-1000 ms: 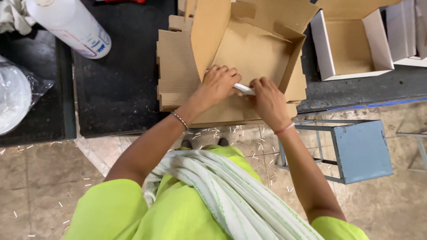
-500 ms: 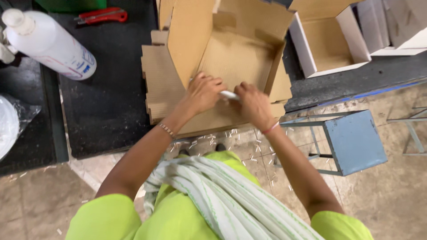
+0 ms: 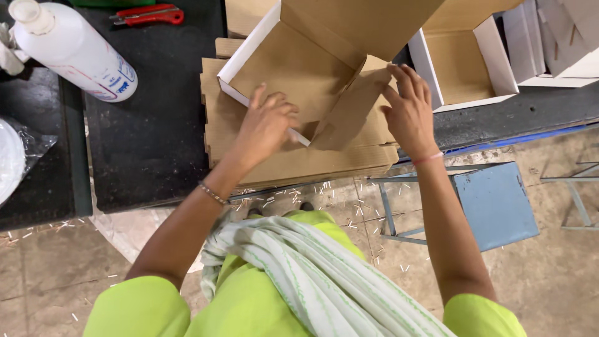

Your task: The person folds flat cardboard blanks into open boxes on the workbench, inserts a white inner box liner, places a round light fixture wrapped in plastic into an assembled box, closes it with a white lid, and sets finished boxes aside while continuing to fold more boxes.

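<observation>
We have a half-folded brown corrugated cardboard box with white outer faces (image 3: 293,75) on a stack of flat brown cardboard blanks (image 3: 349,159), which sits at the near edge of the black worktop (image 3: 156,137). Our left hand (image 3: 265,125) lies flat with fingers spread on the box's near white-edged wall, pressing rather than gripping; our right hand (image 3: 409,109) is open against the slanted side flap, its fingertips on the crease, closed around nothing. In our judgement the main risk is that the flap springs back or creases off its score line if the two hands press unevenly, and the box could skate on the smooth blanks toward the near edge, since nothing clamps it. The stack itself overhangs that near edge slightly, so a hard downward push could tip the blanks toward the floor. To the left, the worktop is bare up to a white plastic bottle (image 3: 75,53) lying near the far left corner, with red-handled pliers (image 3: 146,14) beyond it at the far edge; both are well apart from the box. To the right, a finished white open box (image 3: 465,65) stands just beside the right hand, limiting outward swing. Below, a blue metal stool (image 3: 493,203) stands near the right forearm.
</observation>
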Action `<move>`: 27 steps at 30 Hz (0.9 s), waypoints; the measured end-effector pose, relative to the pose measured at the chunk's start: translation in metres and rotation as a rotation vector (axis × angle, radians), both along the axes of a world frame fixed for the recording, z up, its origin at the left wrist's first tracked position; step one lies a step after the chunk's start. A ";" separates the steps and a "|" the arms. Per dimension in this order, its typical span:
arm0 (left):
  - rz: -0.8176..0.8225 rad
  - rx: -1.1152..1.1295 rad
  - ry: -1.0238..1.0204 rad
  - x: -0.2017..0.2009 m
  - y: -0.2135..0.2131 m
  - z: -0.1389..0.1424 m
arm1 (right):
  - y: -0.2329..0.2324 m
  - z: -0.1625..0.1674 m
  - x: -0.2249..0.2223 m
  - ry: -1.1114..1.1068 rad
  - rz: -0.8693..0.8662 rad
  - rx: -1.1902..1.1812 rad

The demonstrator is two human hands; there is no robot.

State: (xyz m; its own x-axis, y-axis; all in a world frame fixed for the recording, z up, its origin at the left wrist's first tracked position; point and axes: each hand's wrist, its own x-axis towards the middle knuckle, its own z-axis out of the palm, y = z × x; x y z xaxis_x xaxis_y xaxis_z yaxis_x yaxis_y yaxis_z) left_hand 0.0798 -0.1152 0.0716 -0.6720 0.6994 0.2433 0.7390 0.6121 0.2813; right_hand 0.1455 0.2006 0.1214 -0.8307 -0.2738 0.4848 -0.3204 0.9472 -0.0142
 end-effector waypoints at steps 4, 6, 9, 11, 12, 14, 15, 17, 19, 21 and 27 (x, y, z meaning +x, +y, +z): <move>0.144 -0.130 0.017 0.000 -0.002 0.002 | 0.000 -0.011 0.003 0.007 0.084 -0.059; 0.170 0.021 0.195 -0.001 -0.007 0.008 | 0.000 -0.012 0.009 -0.074 0.094 -0.096; 0.211 0.219 0.098 0.011 -0.002 0.016 | 0.000 -0.010 0.010 -0.181 0.072 -0.108; 0.206 0.261 -0.046 0.028 0.013 0.020 | 0.001 -0.008 0.003 -0.177 0.092 -0.060; 0.188 0.239 -0.093 0.039 0.022 0.022 | 0.001 -0.008 -0.001 -0.156 0.116 -0.034; 0.196 0.219 -0.095 0.058 0.038 0.024 | 0.002 -0.007 -0.008 -0.118 0.170 0.020; 0.202 0.209 -0.097 0.064 0.044 0.024 | 0.003 -0.006 -0.011 -0.144 0.181 0.020; 0.213 0.168 -0.097 0.071 0.055 0.022 | 0.004 -0.006 -0.015 -0.199 0.203 0.018; 0.248 0.160 -0.053 0.072 0.063 0.018 | 0.004 -0.005 -0.019 -0.231 0.231 0.028; 0.304 0.177 0.033 0.071 0.069 0.011 | 0.004 -0.004 -0.023 -0.282 0.258 0.035; 0.331 0.126 0.048 0.063 0.076 -0.003 | 0.015 0.002 -0.048 -0.561 0.255 0.083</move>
